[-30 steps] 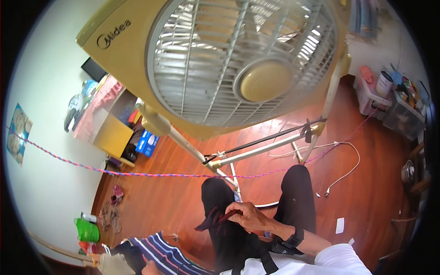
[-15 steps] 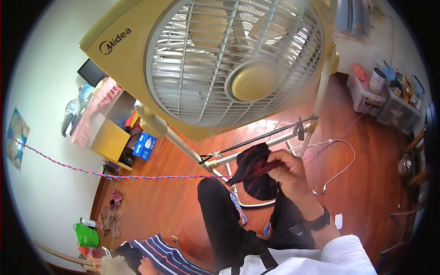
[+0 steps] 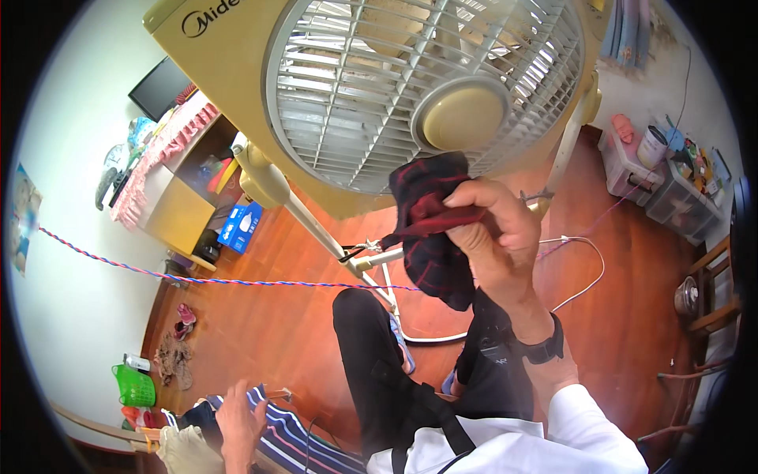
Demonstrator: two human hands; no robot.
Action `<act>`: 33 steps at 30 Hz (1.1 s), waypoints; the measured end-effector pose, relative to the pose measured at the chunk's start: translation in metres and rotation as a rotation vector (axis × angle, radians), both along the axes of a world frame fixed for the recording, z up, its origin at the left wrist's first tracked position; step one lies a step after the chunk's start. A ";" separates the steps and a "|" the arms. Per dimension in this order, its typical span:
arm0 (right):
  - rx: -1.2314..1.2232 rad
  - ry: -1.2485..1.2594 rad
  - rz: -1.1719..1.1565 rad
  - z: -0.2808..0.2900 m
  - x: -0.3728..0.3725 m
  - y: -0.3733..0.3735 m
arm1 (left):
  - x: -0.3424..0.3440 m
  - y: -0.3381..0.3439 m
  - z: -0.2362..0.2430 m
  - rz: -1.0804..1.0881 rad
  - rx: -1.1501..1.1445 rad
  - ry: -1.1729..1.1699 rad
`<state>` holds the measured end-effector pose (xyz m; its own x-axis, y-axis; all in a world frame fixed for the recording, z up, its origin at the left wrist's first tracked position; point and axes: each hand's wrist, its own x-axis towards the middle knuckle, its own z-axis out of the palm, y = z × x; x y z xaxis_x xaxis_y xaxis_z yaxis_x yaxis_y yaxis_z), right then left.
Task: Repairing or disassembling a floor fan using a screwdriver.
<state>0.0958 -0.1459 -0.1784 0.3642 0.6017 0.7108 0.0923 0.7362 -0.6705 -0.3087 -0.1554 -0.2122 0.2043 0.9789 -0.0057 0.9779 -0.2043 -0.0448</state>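
Observation:
My right hand (image 3: pixel 499 233) pinches a piece of black cloth with red lines (image 3: pixel 433 257) between thumb and fingers, holding it up in front of the fan. Its exact kind I cannot make out; it is folded and hangs loosely. Behind it stands a tan box fan (image 3: pixel 229 87) with a pale round grille and hub, on a tube frame. At the lower left, my left hand (image 3: pixel 241 419) is open with thumb apart, beside dark blue cloth with pink and white stripes (image 3: pixel 296 438). Nothing shows in it.
A twisted red and blue cord (image 3: pixel 197 280) stretches from the left wall towards my knees. White cable (image 3: pixel 602 272) loops on the wooden floor. Storage boxes (image 3: pixel 667 197) stand at the right, a blue box (image 3: pixel 239 225) and pink-draped desk (image 3: pixel 154 170) at the left, a green basket (image 3: pixel 134 387) below.
My right hand has risen with the dark cloth, closer to the fan's grille. My left hand has come up from the striped cloth with its fingers apart. The view has shifted slightly.

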 end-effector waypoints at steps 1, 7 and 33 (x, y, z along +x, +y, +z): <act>0.029 -0.105 -0.011 0.000 -0.001 0.002 | 0.020 0.010 0.007 -0.084 0.046 -0.156; -0.017 -0.305 -0.050 0.003 -0.016 0.001 | 0.145 0.061 0.034 -0.582 -0.038 -0.874; -0.156 -0.833 -0.153 0.024 -0.028 0.039 | 0.191 0.040 -0.023 -0.359 -0.558 -1.547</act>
